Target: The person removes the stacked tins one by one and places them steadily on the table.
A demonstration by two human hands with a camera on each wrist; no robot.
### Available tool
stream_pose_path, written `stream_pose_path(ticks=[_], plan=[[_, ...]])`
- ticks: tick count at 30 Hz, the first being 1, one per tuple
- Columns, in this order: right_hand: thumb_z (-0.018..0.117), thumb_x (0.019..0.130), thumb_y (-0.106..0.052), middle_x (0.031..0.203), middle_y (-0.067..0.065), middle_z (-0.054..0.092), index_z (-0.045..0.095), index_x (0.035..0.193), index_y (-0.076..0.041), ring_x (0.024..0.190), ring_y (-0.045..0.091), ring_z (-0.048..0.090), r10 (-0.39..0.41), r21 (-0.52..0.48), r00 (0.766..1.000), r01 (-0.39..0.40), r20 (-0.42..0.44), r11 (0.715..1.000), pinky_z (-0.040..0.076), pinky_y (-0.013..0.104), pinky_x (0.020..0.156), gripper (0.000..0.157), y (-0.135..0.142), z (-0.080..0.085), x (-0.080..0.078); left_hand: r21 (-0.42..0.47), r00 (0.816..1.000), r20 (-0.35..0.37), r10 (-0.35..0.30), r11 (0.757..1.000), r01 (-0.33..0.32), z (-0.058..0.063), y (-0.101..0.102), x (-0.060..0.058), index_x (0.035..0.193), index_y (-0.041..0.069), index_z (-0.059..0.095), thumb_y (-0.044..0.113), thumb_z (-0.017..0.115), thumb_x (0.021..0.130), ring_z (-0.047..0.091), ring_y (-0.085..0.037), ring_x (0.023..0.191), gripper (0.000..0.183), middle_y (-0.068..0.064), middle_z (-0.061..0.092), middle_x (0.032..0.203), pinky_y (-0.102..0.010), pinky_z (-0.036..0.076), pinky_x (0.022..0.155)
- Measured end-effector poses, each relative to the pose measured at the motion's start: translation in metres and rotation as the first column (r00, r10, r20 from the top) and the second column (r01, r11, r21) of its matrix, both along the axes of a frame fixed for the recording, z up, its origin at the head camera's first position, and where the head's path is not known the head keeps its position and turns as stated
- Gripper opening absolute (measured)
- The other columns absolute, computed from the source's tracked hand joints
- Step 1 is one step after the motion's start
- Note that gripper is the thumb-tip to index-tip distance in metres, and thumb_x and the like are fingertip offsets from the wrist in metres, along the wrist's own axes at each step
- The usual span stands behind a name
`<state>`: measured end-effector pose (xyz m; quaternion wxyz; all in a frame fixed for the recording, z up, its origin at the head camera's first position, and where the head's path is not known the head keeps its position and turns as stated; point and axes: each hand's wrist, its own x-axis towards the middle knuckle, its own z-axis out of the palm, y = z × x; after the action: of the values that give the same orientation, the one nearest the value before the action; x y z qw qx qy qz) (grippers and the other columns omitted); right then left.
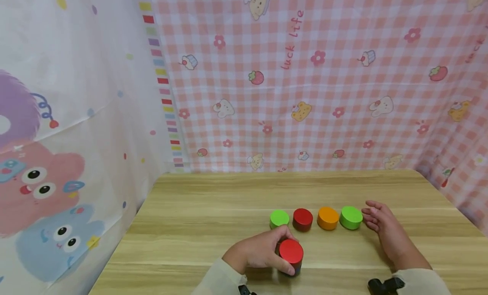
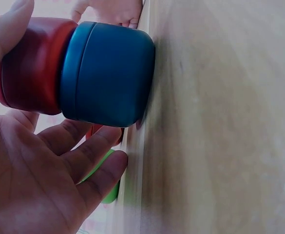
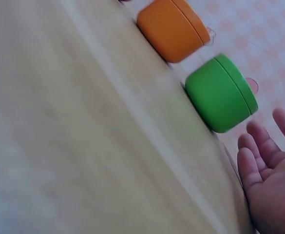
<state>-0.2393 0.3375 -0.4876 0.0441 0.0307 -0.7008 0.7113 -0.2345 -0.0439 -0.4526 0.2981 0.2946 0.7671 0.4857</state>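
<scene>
My left hand (image 1: 261, 250) grips a small round red jar (image 2: 35, 68) between thumb and fingers. That jar sits on top of a blue jar (image 2: 110, 75), whose base meets the table; together they make a stack of two. In the left wrist view the lower fingers extend beneath the blue jar's side. Just right of a green jar (image 1: 351, 218), my right hand (image 1: 389, 231) rests by the tabletop with its fingers loosely extended and holding nothing. The right wrist view shows those fingertips near the green jar (image 3: 220, 95).
Behind the stack, a row of jars runs across the wooden table (image 1: 183, 235): a green one (image 1: 279, 218), a dark red one (image 1: 303, 220), an orange one (image 1: 328, 218), then the green one by my right hand. A checked pink cloth (image 1: 282, 96) hangs at the back.
</scene>
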Motion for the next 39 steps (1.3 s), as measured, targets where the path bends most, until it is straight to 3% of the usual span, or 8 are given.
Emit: stream_pose_path(ticks=[7, 13, 17, 19, 24, 30, 34, 39], plan=[[0.037, 0.115, -0.031, 0.111, -0.017, 0.055, 0.04, 0.129, -0.027, 0.101, 0.0, 0.054, -0.14, -0.286, 0.989, 0.146, 0.041, 0.947, 0.049, 0.018, 0.085, 0.015, -0.01, 0.007, 0.009, -0.019, 1.0, -0.001, -0.004, 1.0, 0.004, 0.003, -0.001, 0.001, 0.121, 0.023, 0.055, 0.011, 0.089, 0.084, 0.062, -0.001, 0.103, 0.051, 0.014, 0.068, 0.112, -0.022, 0.048, 0.098], [0.042, 0.112, -0.021, 0.1, -0.01, 0.053, 0.043, 0.121, -0.024, 0.088, 0.006, 0.046, -0.436, -0.491, 0.889, 0.445, 0.14, 0.749, 0.041, 0.021, 0.07, 0.01, -0.033, 0.034, 0.015, -0.024, 1.0, -0.004, -0.012, 1.0, 0.012, 0.003, -0.001, 0.001, 0.121, 0.023, 0.055, 0.011, 0.089, 0.084, 0.062, 0.0, 0.104, 0.052, 0.015, 0.068, 0.112, -0.021, 0.048, 0.099], [0.038, 0.11, -0.015, 0.084, -0.007, 0.052, 0.044, 0.12, -0.017, 0.074, 0.009, 0.039, -0.477, -0.615, 0.878, 0.396, 0.037, 0.682, 0.02, 0.023, 0.061, 0.011, -0.057, 0.044, 0.02, -0.028, 1.0, -0.015, -0.014, 0.999, 0.014, 0.003, -0.001, 0.0, 0.123, 0.023, 0.055, 0.011, 0.089, 0.084, 0.061, 0.0, 0.104, 0.053, 0.015, 0.068, 0.113, -0.021, 0.048, 0.099], [0.037, 0.11, -0.016, 0.083, -0.007, 0.048, 0.044, 0.121, -0.017, 0.072, 0.009, 0.034, -0.44, -0.63, 0.897, 0.325, -0.031, 0.706, 0.012, 0.027, 0.063, 0.013, -0.07, 0.045, 0.024, -0.028, 1.0, -0.018, -0.014, 1.0, 0.014, 0.003, -0.001, 0.0, 0.124, 0.023, 0.055, 0.011, 0.089, 0.084, 0.061, 0.0, 0.105, 0.054, 0.015, 0.068, 0.113, -0.021, 0.048, 0.1], [0.03, 0.112, -0.018, 0.09, -0.008, 0.041, 0.045, 0.128, -0.021, 0.074, 0.018, 0.015, -0.223, -0.535, 0.944, 0.06, -0.244, 0.842, 0.01, 0.033, 0.065, 0.022, -0.1, 0.038, 0.034, -0.019, 1.0, -0.019, -0.015, 1.0, 0.014, 0.002, -0.001, 0.0, 0.124, 0.023, 0.055, 0.011, 0.089, 0.084, 0.062, 0.0, 0.105, 0.055, 0.015, 0.068, 0.114, -0.021, 0.047, 0.1], [0.025, 0.112, -0.015, 0.091, 0.001, 0.027, 0.05, 0.137, -0.019, 0.071, 0.023, 0.008, 0.122, -0.357, 0.881, -0.308, -0.458, 0.882, 0.008, 0.032, 0.057, 0.035, -0.125, 0.021, 0.039, -0.017, 1.0, -0.012, -0.015, 1.0, 0.015, 0.002, 0.0, 0.0, 0.123, 0.023, 0.055, 0.01, 0.089, 0.083, 0.062, 0.001, 0.104, 0.054, 0.015, 0.068, 0.113, -0.021, 0.048, 0.099], [0.028, 0.108, -0.003, 0.091, 0.006, 0.023, 0.053, 0.14, -0.016, 0.064, 0.025, 0.011, 0.236, -0.256, 0.846, -0.391, -0.478, 0.884, 0.008, 0.034, 0.05, 0.042, -0.141, 0.016, 0.043, -0.016, 1.0, -0.013, -0.016, 1.0, 0.016, 0.002, 0.0, 0.0, 0.122, 0.023, 0.055, 0.011, 0.09, 0.083, 0.062, 0.001, 0.104, 0.053, 0.015, 0.068, 0.112, -0.021, 0.048, 0.098], [0.039, 0.101, 0.012, 0.093, 0.006, 0.027, 0.059, 0.135, -0.016, 0.064, 0.027, 0.02, 0.268, -0.151, 0.88, -0.349, -0.393, 0.925, 0.016, 0.036, 0.049, 0.048, -0.155, 0.019, 0.053, -0.016, 1.0, -0.017, -0.025, 1.0, 0.025, 0.003, -0.001, -0.001, 0.123, 0.022, 0.055, 0.011, 0.09, 0.084, 0.062, 0.001, 0.106, 0.054, 0.016, 0.068, 0.113, -0.021, 0.047, 0.1]])
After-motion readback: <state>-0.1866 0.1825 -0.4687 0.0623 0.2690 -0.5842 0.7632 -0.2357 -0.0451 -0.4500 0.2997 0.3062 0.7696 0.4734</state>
